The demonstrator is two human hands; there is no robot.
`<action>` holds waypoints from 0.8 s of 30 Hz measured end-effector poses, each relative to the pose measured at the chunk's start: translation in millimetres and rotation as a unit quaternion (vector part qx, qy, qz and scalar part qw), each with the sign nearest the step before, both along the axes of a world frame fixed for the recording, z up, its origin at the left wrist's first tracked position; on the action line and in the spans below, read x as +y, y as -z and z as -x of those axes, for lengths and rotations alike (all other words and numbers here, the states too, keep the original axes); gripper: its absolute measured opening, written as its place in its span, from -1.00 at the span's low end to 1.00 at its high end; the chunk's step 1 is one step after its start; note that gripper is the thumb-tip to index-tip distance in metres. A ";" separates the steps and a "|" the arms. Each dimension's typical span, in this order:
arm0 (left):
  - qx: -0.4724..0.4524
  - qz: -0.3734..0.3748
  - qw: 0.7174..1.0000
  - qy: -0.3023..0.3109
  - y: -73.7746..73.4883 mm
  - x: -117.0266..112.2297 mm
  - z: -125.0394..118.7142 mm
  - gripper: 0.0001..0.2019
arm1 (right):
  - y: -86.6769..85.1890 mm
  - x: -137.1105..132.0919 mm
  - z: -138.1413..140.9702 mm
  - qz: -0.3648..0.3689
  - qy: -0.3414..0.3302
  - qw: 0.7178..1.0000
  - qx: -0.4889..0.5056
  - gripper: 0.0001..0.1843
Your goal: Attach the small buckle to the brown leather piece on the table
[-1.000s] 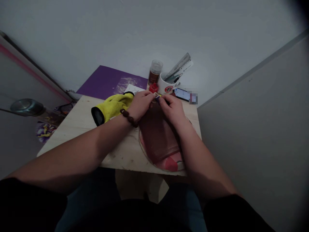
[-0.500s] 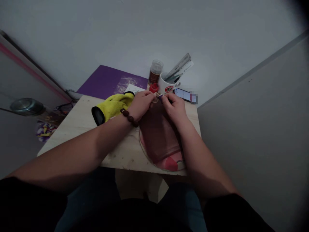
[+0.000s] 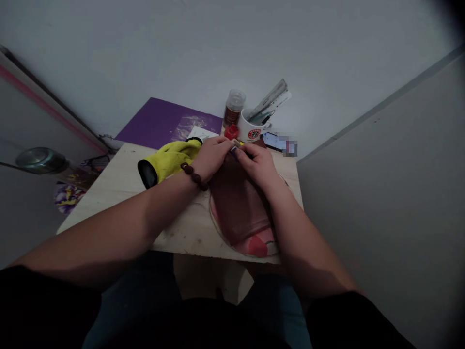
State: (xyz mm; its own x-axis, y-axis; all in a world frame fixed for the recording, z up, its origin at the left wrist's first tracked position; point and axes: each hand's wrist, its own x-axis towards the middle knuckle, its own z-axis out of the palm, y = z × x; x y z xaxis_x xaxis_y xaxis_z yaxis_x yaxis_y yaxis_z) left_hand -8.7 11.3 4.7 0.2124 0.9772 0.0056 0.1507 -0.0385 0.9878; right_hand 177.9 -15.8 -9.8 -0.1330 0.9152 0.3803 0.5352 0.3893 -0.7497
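Over the far end of a brown sheet (image 3: 240, 203) my two hands work close together. My left hand (image 3: 214, 152), with a dark bead bracelet at the wrist, is pinched around a small pale piece (image 3: 237, 143), largely hidden by the fingers. Thumb and fingers of my right hand (image 3: 258, 164) close on a small dark-and-white thing (image 3: 233, 150), whose tip reaches the left fingertips. Its kind is too small to tell. Beneath the sheet lies a rounded pink pad (image 3: 256, 246) with a red patch. Just beyond the fingers is a red object (image 3: 231, 131).
A yellow glove (image 3: 170, 157) lies left of my hands, before a purple sheet (image 3: 145, 123). Behind stand a clear-topped jar (image 3: 234, 106) and a white mug (image 3: 250, 130) holding rulers and pens. A phone (image 3: 274, 140) lies right. The wooden table (image 3: 119, 194) meets the wall.
My right hand has shifted slightly left, bringing the dark-and-white thing up to my left fingertips. My left hand stays nearly in place.
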 end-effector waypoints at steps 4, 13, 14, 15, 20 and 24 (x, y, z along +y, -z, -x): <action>-0.013 0.007 1.000 0.006 1.0 -0.1 -0.8 -0.70 | 1.6 2.5 -1.8 -0.022 0.050 0.998 0.023 -0.56; -0.002 0.002 1.000 0.001 -1.1 -0.7 0.8 -0.71 | -5.7 -5.6 6.8 0.032 0.021 0.998 0.053 -0.64; -0.004 0.003 1.000 -0.002 -0.9 -0.4 0.7 -0.72 | -6.7 -6.1 7.4 0.034 0.026 0.997 0.068 -0.66; -0.005 0.004 1.000 -0.005 -0.6 0.0 0.5 -0.73 | -7.4 -6.1 7.7 0.034 0.031 0.996 0.082 -0.68; -0.012 0.007 1.000 -0.012 0.9 0.7 -0.5 -0.74 | -5.9 -2.2 8.6 0.060 0.033 0.985 0.155 -0.66; -0.028 0.002 0.999 -0.019 0.2 -0.6 -0.8 -0.73 | -3.7 0.8 8.3 0.114 0.021 0.972 0.206 -0.44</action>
State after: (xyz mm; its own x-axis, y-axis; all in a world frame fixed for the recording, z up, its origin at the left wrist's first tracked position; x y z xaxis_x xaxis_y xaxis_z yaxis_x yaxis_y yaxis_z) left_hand -7.9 10.7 4.5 0.1746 0.9846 0.0120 0.0958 -0.0291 0.9950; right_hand 169.5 -15.0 -6.1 0.0264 0.9833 0.1803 0.1829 0.1725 -0.9679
